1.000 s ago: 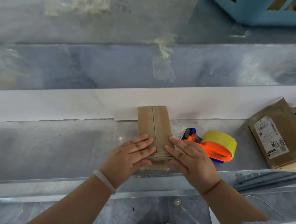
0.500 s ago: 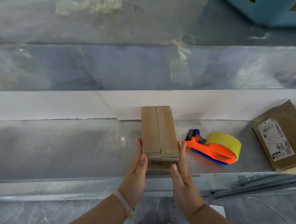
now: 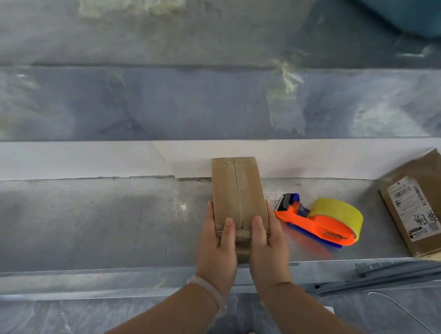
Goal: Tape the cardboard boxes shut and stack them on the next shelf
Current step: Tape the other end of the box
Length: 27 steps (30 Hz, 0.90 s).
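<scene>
1. Head view: the small cardboard box (image 3: pixel 238 193) lies on the metal shelf (image 3: pixel 84 216), long side pointing away from you.
2. Your left hand (image 3: pixel 216 245) and right hand (image 3: pixel 270 248) grip its near end, one on each side. The fingers (image 3: pixel 210 217) are curled down the sides and the thumbs lie on top. Neither hand holds anything else.
3. The flaps are closed. A glossy strip seems to run along the centre seam and over the near end. It is likely tape, but the blur leaves that unsure.
4. The tape dispenser (image 3: pixel 321 220) lies on the shelf just right of the box with a yellow roll on it. No hand is on it.
5. The labelled cardboard box (image 3: pixel 416 210) is at the far right, partly out of frame. You can't tell whether it's sealed.
6. Progress, as a judgement: taping of the small box looks about done. Moving it over and stacking it is still left. The labelled box is probably still to do. No stack shows anywhere in view.
</scene>
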Each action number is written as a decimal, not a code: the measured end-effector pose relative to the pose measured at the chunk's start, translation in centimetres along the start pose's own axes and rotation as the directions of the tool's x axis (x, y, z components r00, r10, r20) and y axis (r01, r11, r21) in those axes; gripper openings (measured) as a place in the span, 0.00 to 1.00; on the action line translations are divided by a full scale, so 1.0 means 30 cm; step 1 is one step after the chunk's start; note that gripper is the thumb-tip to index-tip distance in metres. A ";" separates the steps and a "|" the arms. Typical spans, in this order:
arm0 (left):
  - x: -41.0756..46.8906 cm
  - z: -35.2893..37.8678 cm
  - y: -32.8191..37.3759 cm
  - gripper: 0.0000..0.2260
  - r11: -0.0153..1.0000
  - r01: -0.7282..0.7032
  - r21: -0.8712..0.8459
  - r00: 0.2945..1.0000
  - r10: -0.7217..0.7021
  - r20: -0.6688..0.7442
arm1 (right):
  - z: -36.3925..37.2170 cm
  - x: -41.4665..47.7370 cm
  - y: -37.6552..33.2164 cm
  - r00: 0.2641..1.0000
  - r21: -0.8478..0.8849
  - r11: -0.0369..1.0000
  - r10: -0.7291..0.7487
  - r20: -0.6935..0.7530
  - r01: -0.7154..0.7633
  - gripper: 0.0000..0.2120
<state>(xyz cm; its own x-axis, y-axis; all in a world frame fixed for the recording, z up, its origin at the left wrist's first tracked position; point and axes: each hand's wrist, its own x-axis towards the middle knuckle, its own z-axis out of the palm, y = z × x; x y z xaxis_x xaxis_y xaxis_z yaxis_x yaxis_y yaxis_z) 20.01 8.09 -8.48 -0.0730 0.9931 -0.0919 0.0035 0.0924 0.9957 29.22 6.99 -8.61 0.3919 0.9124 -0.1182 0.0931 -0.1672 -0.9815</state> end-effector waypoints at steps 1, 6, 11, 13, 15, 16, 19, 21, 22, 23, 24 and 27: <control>0.000 0.000 -0.005 0.23 1.000 0.011 -0.018 1.000 -0.011 0.001 | 0.000 -0.002 -0.002 1.000 0.019 1.000 0.005 -0.005 -0.005 0.21; 0.003 -0.005 -0.007 0.20 0.976 0.123 -0.178 0.992 -0.120 0.024 | -0.007 -0.002 0.005 0.999 0.080 0.996 0.032 0.008 -0.033 0.21; 0.019 -0.030 0.004 0.20 0.926 0.268 -0.265 0.962 -0.245 0.116 | -0.015 0.003 -0.006 0.990 0.152 0.984 0.076 0.121 -0.094 0.26; 0.015 -0.035 0.007 0.20 0.937 0.272 -0.218 0.960 -0.249 0.128 | -0.019 0.006 -0.013 0.987 0.115 0.988 0.086 0.135 -0.102 0.26; 0.020 -0.040 0.010 0.20 0.928 0.310 -0.205 0.948 -0.284 0.145 | -0.023 0.012 -0.018 0.986 0.103 0.987 0.107 0.126 -0.120 0.23; 0.028 -0.047 0.014 0.20 0.916 0.342 -0.211 0.937 -0.315 0.153 | -0.025 0.013 -0.020 0.986 0.110 0.986 0.114 0.122 -0.127 0.22; 0.033 -0.062 0.018 0.24 0.878 0.426 -0.218 0.903 -0.398 0.162 | -0.032 0.004 -0.033 0.982 0.131 0.979 0.141 0.126 -0.157 0.20; 0.010 -0.072 0.018 0.22 0.888 0.426 -0.175 0.901 -0.398 0.173 | -0.048 -0.009 -0.043 0.978 0.097 0.983 0.137 0.159 -0.154 0.20; -0.002 -0.077 0.020 0.20 0.906 0.395 -0.151 0.912 -0.369 0.178 | -0.063 -0.009 -0.046 0.974 0.076 0.986 0.132 0.184 -0.148 0.19; -0.009 -0.086 0.022 0.17 0.927 0.348 -0.139 0.930 -0.323 0.173 | -0.082 -0.007 -0.050 0.969 0.060 0.987 0.134 0.208 -0.149 0.18; -0.008 -0.102 0.025 0.15 0.947 0.291 -0.134 0.953 -0.274 0.130 | -0.103 0.001 -0.054 0.964 0.048 0.987 0.138 0.226 -0.153 0.16; 0.055 -0.177 0.054 0.23 0.990 0.107 0.089 0.988 -0.096 -0.118 | -0.165 0.019 -0.073 0.951 -0.021 0.992 0.126 0.283 -0.125 0.16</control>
<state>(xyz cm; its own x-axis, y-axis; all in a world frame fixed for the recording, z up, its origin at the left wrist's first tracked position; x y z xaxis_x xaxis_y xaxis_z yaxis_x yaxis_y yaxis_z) 14.59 9.50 -6.98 -0.1899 0.9641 -0.1857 0.0845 0.2045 0.9752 33.78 6.02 -5.78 0.1255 0.9522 -0.2786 0.0626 -0.2879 -0.9556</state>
